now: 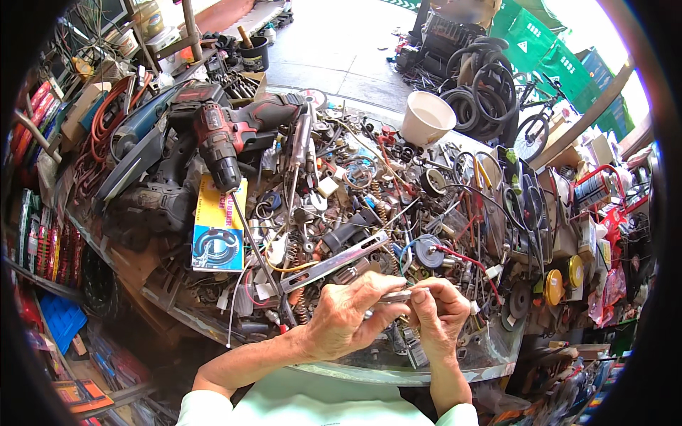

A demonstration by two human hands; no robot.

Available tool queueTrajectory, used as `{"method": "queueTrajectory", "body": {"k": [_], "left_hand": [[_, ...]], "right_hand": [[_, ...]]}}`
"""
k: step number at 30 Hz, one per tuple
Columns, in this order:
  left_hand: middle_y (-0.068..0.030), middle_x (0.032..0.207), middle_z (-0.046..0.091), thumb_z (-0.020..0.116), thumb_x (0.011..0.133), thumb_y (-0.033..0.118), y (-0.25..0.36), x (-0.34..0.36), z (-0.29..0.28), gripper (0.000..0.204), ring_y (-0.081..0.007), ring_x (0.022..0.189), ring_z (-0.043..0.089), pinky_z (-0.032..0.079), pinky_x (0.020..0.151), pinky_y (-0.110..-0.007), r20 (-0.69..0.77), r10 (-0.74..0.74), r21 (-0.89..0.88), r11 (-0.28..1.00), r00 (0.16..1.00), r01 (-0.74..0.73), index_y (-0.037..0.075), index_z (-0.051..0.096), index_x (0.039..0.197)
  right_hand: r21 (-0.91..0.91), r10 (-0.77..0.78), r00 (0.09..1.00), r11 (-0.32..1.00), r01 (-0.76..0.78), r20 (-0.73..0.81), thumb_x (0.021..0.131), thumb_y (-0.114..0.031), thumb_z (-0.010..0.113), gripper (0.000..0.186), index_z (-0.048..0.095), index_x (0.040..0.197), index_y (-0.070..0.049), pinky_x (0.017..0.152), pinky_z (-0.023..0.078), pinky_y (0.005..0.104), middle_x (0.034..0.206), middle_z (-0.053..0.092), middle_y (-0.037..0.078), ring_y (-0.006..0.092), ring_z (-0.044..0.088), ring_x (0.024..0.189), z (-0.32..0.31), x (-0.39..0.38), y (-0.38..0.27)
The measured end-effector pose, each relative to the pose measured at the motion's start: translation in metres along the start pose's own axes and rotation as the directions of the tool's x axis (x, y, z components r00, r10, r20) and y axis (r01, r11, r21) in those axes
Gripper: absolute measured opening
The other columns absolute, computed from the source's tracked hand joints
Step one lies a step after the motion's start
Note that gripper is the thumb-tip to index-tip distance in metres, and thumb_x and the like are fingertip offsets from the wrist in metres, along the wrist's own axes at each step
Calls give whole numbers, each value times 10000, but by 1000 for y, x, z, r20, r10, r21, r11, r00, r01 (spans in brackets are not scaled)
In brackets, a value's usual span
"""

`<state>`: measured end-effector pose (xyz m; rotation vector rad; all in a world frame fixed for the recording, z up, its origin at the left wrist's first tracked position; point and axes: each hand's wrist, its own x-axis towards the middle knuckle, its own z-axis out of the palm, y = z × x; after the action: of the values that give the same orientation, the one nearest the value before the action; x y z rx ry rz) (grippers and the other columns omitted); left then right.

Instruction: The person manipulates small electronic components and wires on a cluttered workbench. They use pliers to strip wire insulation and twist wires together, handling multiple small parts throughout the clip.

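Note:
Both hands meet above the near edge of a cluttered workbench. My left hand (339,316) is closed, with its thumb and fingers pinching a small, flat, greyish metal piece (395,297). The other end of that piece is pinched by my right hand (440,318), whose fingertips curl over it. Its exact kind is too small to make out. Just beyond my left hand a long slotted metal bar (334,261) lies slanted on the heap. A round grey disc (428,250) with a red cable sits past my right hand.
Loose hardware covers the bench. A red-and-black cordless drill (220,145) lies at the left, above a yellow-and-blue box (219,238). A white bucket (428,119) stands at the far edge. Tyres (490,92) and a bicycle (536,131) are beyond; packed shelves flank both sides.

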<state>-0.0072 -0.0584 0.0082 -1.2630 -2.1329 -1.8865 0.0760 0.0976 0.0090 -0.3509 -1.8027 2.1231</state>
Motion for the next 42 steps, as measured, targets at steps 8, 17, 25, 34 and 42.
{"method": "queueTrajectory", "body": {"k": [8,17,25,34,42], "left_hand": [[-119,859,671,740,846,3,-7,-4,5,326,-274,683,679,537,586,-332,-65,37,2,999,997,-37,17,610,1144],[-142,967,659,724,854,31,-11,-6,9,319,-294,747,676,536,575,-351,-45,22,-6,1000,999,-22,33,615,1153],[-139,922,651,719,850,24,-5,1,7,358,-328,754,667,541,628,-386,-75,46,-1,999,996,-47,37,582,1181],[-143,934,661,705,878,24,-3,-6,4,302,-308,776,669,550,677,-358,47,-168,-115,978,985,172,24,610,1165],[-116,917,674,678,903,2,-5,-8,6,291,-217,754,661,537,647,-319,65,-184,-160,968,981,193,15,598,1182]], "right_hand": [[-41,26,999,999,-27,-19,933,-160,727,183,677,943,16,446,359,168,702,664,26,18,513,520,0,-1,-1],[-29,12,1000,999,-12,-28,941,-155,714,182,679,939,23,446,392,178,720,668,45,33,533,520,-2,0,5],[-24,21,999,999,-22,-32,938,-154,716,176,679,938,18,444,381,180,724,666,38,36,518,514,-1,-2,2],[-17,48,999,999,-48,11,939,-128,714,147,684,955,15,465,368,165,712,663,9,12,520,546,0,-1,1],[42,92,995,995,-93,28,937,-112,717,145,684,979,22,539,414,168,753,675,8,25,570,640,-1,-3,-1]]}}
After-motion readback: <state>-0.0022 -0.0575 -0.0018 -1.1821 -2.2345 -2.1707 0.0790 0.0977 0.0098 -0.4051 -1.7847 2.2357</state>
